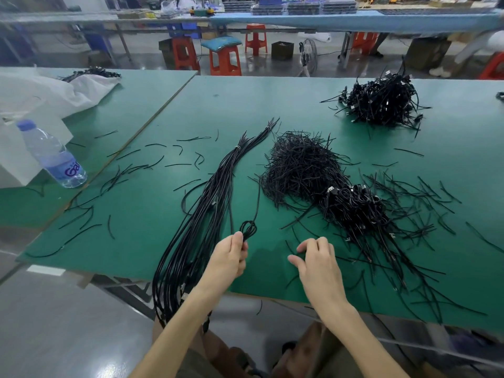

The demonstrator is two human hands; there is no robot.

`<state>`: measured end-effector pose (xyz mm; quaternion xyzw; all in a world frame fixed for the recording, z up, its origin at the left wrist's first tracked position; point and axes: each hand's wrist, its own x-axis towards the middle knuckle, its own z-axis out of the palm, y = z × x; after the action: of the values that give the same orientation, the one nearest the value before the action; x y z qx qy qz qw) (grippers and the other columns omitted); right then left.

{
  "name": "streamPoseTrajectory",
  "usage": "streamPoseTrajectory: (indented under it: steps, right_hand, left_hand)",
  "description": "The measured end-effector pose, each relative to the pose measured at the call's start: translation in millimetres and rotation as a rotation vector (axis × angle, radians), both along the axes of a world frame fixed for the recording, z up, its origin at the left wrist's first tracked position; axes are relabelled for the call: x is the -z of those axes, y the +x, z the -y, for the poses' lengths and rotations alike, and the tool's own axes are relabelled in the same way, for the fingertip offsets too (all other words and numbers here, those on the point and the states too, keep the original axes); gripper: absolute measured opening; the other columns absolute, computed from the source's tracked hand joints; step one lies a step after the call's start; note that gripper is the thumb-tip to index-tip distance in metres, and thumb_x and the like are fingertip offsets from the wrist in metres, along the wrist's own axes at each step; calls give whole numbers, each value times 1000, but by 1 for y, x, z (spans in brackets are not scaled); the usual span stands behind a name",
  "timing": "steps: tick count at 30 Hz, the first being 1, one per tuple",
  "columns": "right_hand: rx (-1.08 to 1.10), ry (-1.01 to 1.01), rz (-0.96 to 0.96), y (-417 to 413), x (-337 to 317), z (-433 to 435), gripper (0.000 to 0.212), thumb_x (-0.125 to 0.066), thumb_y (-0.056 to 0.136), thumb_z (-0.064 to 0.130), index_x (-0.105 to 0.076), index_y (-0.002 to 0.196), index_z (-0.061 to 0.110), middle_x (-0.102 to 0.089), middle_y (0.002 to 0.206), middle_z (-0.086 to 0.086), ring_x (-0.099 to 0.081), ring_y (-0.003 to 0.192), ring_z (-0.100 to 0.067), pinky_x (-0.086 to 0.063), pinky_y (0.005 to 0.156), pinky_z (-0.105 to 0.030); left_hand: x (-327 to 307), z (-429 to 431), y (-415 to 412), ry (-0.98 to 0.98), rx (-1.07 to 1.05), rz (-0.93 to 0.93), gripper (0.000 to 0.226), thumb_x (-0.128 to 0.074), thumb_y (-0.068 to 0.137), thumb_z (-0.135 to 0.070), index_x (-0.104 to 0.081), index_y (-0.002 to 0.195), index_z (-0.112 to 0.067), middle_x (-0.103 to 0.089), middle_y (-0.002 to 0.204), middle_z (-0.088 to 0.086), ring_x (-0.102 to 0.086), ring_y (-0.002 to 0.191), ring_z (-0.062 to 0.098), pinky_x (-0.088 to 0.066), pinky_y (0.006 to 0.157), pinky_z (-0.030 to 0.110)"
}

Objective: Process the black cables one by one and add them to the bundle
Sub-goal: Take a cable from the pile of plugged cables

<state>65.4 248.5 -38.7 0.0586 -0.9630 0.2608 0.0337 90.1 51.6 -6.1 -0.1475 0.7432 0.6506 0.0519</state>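
Black cable (248,229) coil is pinched in my left hand (230,257); my right hand (317,259) hovers relaxed, holding nothing.

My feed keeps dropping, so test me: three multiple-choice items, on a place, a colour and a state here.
1. The water bottle is: A left of the tied cable bundle; B right of it; C on a stool.
2. Its cap is: A red; B blue; C white.
3. The right hand: A grips a cable; B holds nothing; C presses the bottle.
Key: A, it sits on the left table; B, the cap shows blue; B, its fingers hover bare while the left hand holds the looped cable.
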Motion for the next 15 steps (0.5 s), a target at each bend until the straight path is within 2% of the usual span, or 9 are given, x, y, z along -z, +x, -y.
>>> streamPoseTrajectory:
  steps: [2,5,9,15]
  right_hand:
    - [5,-41,7,-2,1,3,14,-63,99,33,-56,99,21,-46,102,5,-45,101,-15,-47,79,-27]
    - [-7,-33,31,-7,0,6,13,-60,101,29,-54,92,22,-46,99,5,-43,99,-14,-47,77,-28]
    - [-15,77,25,-12,0,5,12,-52,105,30,-56,103,18,-48,105,3,-41,100,-14,-44,86,-26]
    - [-22,224,-50,-5,-6,4,10,-46,107,29,-51,109,21,-54,107,4,-42,96,-13,-40,90,-26]
  left_hand:
    - [-1,-6,1,3,35,5,37,-30,113,-27,-48,87,-7,-35,57,-8,-27,47,10,-24,48,27]
    - [1,-11,1,2,71,15,37,-30,113,-26,-47,84,-9,-35,57,-8,-27,47,10,-23,49,28]
    - [6,-11,3,8,54,32,38,-31,113,-28,-49,85,-9,-36,58,-8,-27,48,10,-23,50,29]
    - [12,-8,1,19,49,49,39,-31,113,-29,-50,84,-10,-37,55,-11,-27,46,8,-23,47,27]
